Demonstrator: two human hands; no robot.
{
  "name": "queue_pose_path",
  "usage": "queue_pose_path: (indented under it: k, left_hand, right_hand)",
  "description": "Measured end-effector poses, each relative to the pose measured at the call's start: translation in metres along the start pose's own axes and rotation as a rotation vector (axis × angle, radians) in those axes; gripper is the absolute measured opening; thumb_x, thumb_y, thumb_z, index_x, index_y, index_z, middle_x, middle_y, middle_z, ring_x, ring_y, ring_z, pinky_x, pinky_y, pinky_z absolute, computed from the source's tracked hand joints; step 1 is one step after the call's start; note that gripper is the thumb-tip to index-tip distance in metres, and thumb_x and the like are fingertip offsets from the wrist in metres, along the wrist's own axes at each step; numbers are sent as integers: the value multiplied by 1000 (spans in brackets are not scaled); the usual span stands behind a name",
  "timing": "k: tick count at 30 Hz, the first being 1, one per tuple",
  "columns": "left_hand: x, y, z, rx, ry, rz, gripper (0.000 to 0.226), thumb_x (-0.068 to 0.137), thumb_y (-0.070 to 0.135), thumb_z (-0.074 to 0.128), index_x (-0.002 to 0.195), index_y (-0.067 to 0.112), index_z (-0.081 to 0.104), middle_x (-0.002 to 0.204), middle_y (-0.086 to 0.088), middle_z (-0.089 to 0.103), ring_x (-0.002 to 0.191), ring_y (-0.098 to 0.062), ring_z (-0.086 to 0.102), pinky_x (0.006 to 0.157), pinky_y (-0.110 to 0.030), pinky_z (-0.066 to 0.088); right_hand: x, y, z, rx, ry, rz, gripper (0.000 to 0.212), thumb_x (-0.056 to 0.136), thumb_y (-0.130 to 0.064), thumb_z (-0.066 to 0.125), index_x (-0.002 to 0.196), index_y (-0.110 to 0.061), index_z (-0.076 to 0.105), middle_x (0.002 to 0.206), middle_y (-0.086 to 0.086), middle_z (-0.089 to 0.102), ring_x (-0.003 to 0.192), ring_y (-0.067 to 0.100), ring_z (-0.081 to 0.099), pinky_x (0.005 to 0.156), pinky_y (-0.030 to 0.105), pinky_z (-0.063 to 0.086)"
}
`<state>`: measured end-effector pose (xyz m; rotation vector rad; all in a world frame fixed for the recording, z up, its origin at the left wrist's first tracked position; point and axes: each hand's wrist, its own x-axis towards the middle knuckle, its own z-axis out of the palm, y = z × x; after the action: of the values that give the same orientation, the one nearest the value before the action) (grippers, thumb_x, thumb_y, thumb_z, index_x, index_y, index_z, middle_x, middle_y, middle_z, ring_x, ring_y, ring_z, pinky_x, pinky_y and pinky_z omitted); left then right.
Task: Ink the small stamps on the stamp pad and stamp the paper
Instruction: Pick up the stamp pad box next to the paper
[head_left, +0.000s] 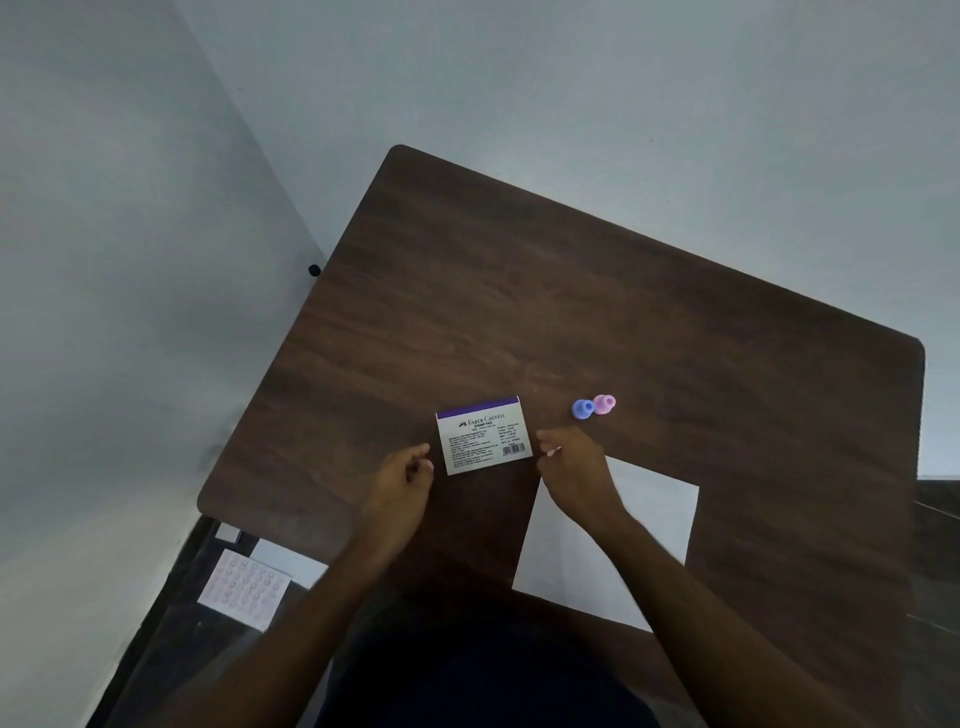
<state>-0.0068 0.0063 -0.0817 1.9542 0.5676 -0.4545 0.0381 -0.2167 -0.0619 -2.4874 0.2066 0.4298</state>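
Two hands (402, 475) (574, 467), one paper (654, 514), two stamps (583, 409) (603, 404)

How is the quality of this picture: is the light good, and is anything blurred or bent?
Head view: dim, flat light, so the arms look dark; the stamp pad box title reads, its small print does not; the table edges bow from the wide lens; the right hand on the paper looks slightly smeared.

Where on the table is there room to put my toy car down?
The whole far half of the table, beyond the stamp pad box and the blue stamp and pink stamp, is bare. So is the strip right of the paper. It is crowded near the front, where both hands flank the box.
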Motion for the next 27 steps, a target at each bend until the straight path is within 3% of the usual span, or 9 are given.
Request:
queue_pose_path:
  k: [2,3,5,8,13,19,24,27]
  left_hand:
    - [-5,-2,5,38,0,-19,33,93,23,55,125,20,58,120,2,60,92,1,56,78,-13,41]
    - [-8,-2,7,54,4,-20,35,92,19,56,127,19,57,118,2,59,90,0,55,75,-11,39]
    - [-15,-2,12,74,4,-7,41,89,11,57,130,16,56,118,1,56,96,-7,55,83,-16,42]
    - [-22,-1,17,100,-15,-4,45,89,10,58,133,15,54,125,0,52,110,-13,50,100,-32,43]
    - [-30,2,20,99,-43,-7,46,90,16,57,135,18,51,129,5,48,113,-10,48,99,-29,44]
    - [-34,13,17,-6,-6,-21,41,89,15,60,129,20,57,125,6,53,103,-5,53,85,-17,42]
    - [-37,29,7,-125,41,25,38,90,13,59,125,27,58,118,11,56,102,-3,56,82,-15,44]
    - [-34,39,0,-148,45,55,40,90,14,58,126,32,55,116,14,53,102,-1,55,81,-17,46]
  right_hand:
    - [0,3,2,5,-72,65,15,83,-1,57,94,0,67,99,15,70,79,16,59,65,15,44]
    - [0,4,2,0,-103,95,15,84,-2,56,94,2,67,99,16,70,77,16,59,66,21,48]
    - [-1,5,3,8,-115,114,20,85,-3,55,100,2,67,103,16,70,86,23,62,75,31,52]
    - [-4,4,2,51,-108,106,26,86,-2,54,108,-3,68,111,12,68,99,23,60,80,25,46]
    - [-8,3,4,95,-144,164,28,89,-6,54,115,-8,65,120,9,65,108,18,57,85,19,40]
    - [-5,0,-2,133,-111,182,22,88,-8,57,107,-11,69,113,7,68,96,12,58,80,18,44]
    - [-2,-11,-14,223,7,162,13,89,-13,59,95,-12,70,96,3,70,81,8,59,76,23,51]
    - [2,-25,-20,301,82,151,17,90,-22,61,95,-7,67,92,5,67,82,11,59,75,25,52]
